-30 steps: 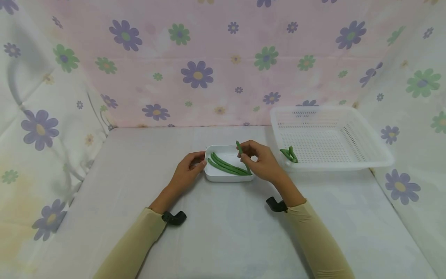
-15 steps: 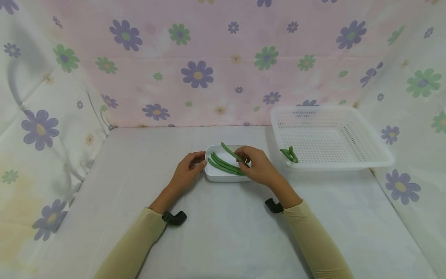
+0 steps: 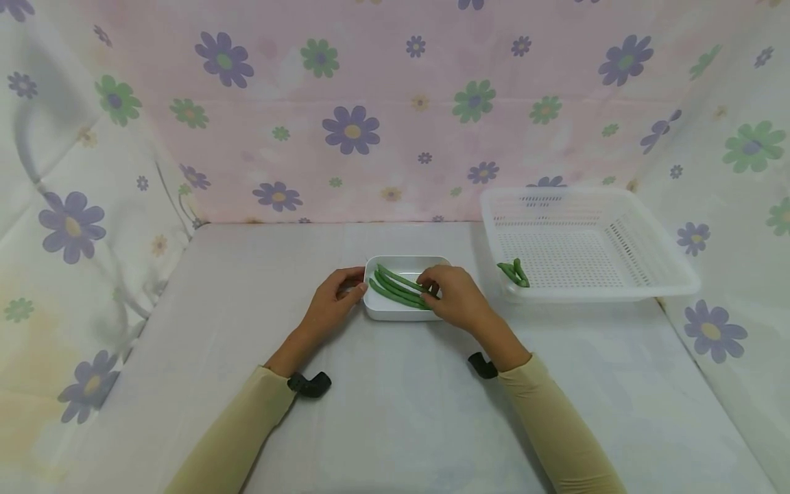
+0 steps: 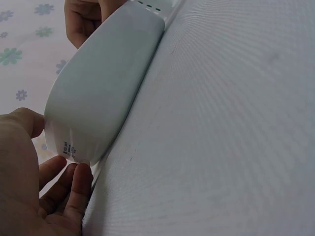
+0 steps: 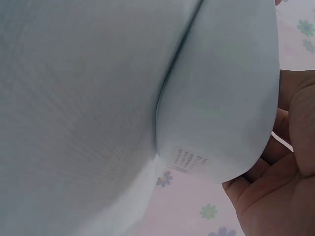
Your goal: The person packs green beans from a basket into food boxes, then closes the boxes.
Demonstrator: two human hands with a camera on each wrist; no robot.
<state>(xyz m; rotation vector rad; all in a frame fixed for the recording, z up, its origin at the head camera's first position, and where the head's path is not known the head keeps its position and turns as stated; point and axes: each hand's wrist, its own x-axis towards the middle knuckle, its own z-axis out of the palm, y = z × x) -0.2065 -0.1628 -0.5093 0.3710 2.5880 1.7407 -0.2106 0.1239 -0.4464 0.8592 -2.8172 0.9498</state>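
The green beans [image 3: 398,290] lie in your white dish [image 3: 398,315], several of them side by side, slanting from its left end down toward the near right corner. The uppermost bean [image 3: 396,276] runs over to your right hand [image 3: 455,295], whose thumb and fingers are drawn in narrow around its right end — the other beans' right ends are partly hidden by that hand. Your left hand [image 3: 330,300] grips the dish's left end, its bent fingers and thumb resting against the outside. From your left wrist, a small dark printed mark [image 4: 69,148] shows on the dish wall just by those fingertips; from your right wrist you see a printed label [image 5: 189,160] (its lettering too small to read).

To the right of the dish, near your right hand but apart from it, stands a white perforated basket [image 3: 601,295]. A few short green pieces [image 3: 513,272] sit together in its near left corner. Dish and basket both stand on the pale table [image 3: 395,384] — the basket farther back. Black curved devices [image 3: 310,385] are worn at your wrists, by the cuffs of your khaki sleeves [image 3: 231,432]. Behind the table hangs a pink backdrop [image 3: 395,82] with purple, green and yellow flowers, and paler flowered cloth flanks both sides.
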